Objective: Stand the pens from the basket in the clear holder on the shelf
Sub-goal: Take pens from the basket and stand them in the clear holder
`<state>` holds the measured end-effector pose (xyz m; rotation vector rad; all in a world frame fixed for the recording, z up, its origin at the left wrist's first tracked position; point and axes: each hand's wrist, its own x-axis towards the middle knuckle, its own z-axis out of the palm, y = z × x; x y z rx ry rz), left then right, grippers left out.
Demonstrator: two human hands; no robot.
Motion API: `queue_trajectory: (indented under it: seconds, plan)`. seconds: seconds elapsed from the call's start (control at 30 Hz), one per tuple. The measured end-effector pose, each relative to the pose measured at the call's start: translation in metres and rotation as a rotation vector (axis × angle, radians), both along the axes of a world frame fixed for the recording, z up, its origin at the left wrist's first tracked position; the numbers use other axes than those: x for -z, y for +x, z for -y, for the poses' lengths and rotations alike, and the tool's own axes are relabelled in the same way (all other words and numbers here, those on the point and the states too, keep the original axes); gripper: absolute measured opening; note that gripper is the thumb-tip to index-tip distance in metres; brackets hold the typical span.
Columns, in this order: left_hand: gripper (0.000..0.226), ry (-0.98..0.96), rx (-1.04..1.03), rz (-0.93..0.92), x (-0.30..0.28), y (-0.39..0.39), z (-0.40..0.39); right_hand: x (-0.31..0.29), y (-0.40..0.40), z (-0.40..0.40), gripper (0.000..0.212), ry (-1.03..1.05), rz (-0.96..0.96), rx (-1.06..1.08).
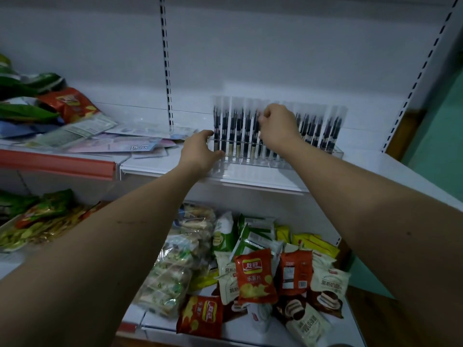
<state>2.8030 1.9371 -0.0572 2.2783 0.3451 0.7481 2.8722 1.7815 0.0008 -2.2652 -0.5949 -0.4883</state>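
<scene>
A clear holder (335, 152) stands on the white shelf (155, 166), filled with several packaged black pens (234, 126) standing upright in a row. My left hand (199, 150) grips the holder's left end, thumb on its front edge. My right hand (276, 125) is raised over the middle of the row, its fingers pinching the top of a pen packet (260, 113) there. The basket is out of view.
Flat paper packets (140, 146) and snack bags (67, 103) lie on the shelf to the left. The lower shelf holds several chip bags (254, 279) and cake packets (328, 284). A slotted upright (167, 71) runs up the back panel.
</scene>
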Motion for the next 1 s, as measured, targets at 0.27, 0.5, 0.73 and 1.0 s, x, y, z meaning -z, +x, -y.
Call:
queue_trajectory:
  seconds: [0.27, 0.5, 0.73, 1.0]
  plan:
    - [0.074, -0.044, -0.02, -0.028, 0.0, -0.006, 0.007, 0.014, -0.013, 0.0, 0.031, -0.051, 0.004, 0.06]
    - [0.06, -0.131, -0.056, 0.001, 0.002, -0.035, 0.028, 0.023, -0.053, 0.012, 0.027, -0.046, -0.056, 0.008]
    - [0.047, -0.254, 0.032, 0.171, 0.026, -0.091, 0.065, 0.058, -0.111, 0.032, 0.047, -0.08, -0.062, -0.034]
    - [0.045, -0.43, 0.062, 0.028, 0.098, -0.14, 0.087, 0.131, -0.157, 0.058, 0.052, -0.194, -0.187, -0.038]
